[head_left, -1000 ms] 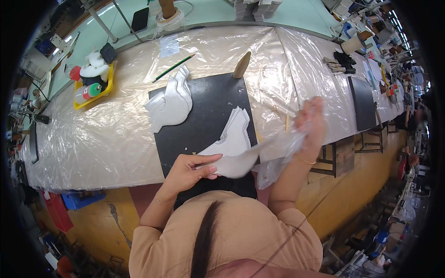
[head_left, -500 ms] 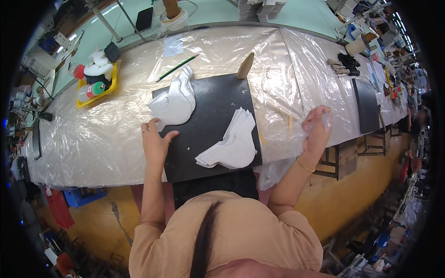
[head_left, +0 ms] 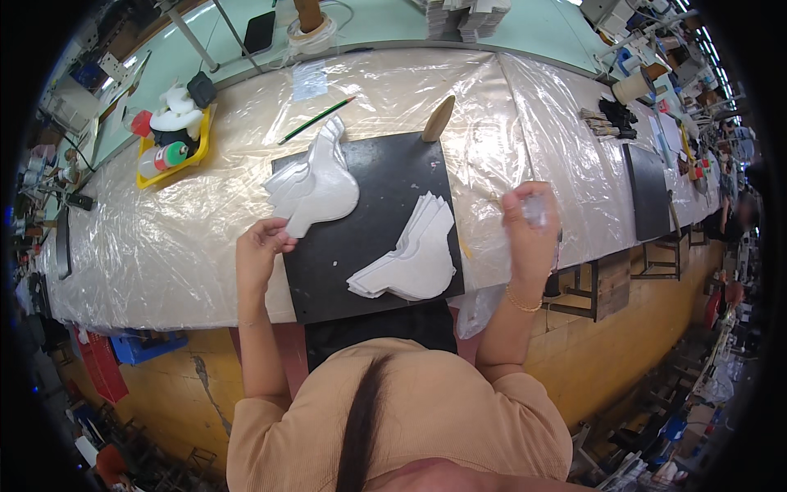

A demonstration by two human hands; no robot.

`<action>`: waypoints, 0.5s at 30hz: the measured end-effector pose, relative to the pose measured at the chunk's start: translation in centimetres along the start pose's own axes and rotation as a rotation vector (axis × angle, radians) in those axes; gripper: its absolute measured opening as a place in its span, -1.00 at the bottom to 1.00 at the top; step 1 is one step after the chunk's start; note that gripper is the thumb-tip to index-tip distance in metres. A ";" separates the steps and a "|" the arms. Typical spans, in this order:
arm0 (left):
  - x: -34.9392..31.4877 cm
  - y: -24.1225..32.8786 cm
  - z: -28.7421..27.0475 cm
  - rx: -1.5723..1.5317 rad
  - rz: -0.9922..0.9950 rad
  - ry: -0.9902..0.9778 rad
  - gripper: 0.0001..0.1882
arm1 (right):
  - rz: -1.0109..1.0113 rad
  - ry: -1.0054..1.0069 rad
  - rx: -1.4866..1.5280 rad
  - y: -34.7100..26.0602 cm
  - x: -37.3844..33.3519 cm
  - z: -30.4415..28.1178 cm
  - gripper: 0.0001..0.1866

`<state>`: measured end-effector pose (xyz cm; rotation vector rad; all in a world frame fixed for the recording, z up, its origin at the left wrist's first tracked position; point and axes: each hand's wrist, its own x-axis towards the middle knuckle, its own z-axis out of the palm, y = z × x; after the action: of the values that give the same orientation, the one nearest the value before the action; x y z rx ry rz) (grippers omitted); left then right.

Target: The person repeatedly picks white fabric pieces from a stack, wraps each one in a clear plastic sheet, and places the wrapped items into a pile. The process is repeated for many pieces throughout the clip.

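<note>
My left hand [head_left: 266, 239] pinches the lower end of a white shaped piece [head_left: 326, 193], the top one of a fanned stack on the black board [head_left: 373, 246]. That piece is lifted a little at my fingers. To the right of the board, my right hand [head_left: 531, 221] is raised above the plastic-covered table, its fingers curled in. Something pale and clear shows at those fingers, too blurred to name. A second fanned stack of white pieces [head_left: 414, 254] lies at the board's front right. A pointed wooden tool [head_left: 438, 120] stands at the far edge.
A green pencil [head_left: 316, 120] lies beyond the left stack. The yellow basket [head_left: 197, 156] at left holds bottles and white material. A second black board [head_left: 648, 191] lies at right, near a bundle of thin sticks [head_left: 596, 123]. Clear plastic [head_left: 479, 312] hangs off the front edge.
My left hand has closed on the top white piece, which has shifted right and turned slightly. My right hand has moved left, its fingers curling in.
</note>
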<state>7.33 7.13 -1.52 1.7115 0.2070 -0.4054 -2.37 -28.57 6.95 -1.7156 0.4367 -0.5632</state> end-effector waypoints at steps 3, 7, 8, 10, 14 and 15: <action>-1.3 1.1 1.7 -0.281 0.004 -0.125 -0.80 | -0.098 -0.196 -0.122 -0.7 -1.3 2.8 -0.76; -2.5 2.8 5.5 -0.446 0.140 -0.204 -0.80 | -0.220 -0.488 -0.189 -1.3 -2.7 7.0 -0.71; -2.8 3.1 6.4 -0.480 0.191 -0.219 -0.80 | -0.225 -0.511 -0.198 -1.4 -3.0 7.7 -0.70; -3.6 3.9 7.7 -0.476 0.219 -0.227 -0.77 | -0.224 -0.540 -0.213 -1.6 -3.2 8.5 -0.66; -4.6 4.9 9.2 -0.420 0.294 -0.253 -0.70 | -0.192 -0.566 -0.230 -1.8 -3.2 8.4 -0.63; -4.8 5.0 9.4 -0.395 0.310 -0.252 -0.70 | -0.180 -0.578 -0.228 -1.8 -3.2 8.3 -0.63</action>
<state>3.35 -2.60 3.61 1.2633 -0.1537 -0.3199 -0.17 -19.79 6.96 -2.0498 -0.0722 -0.1249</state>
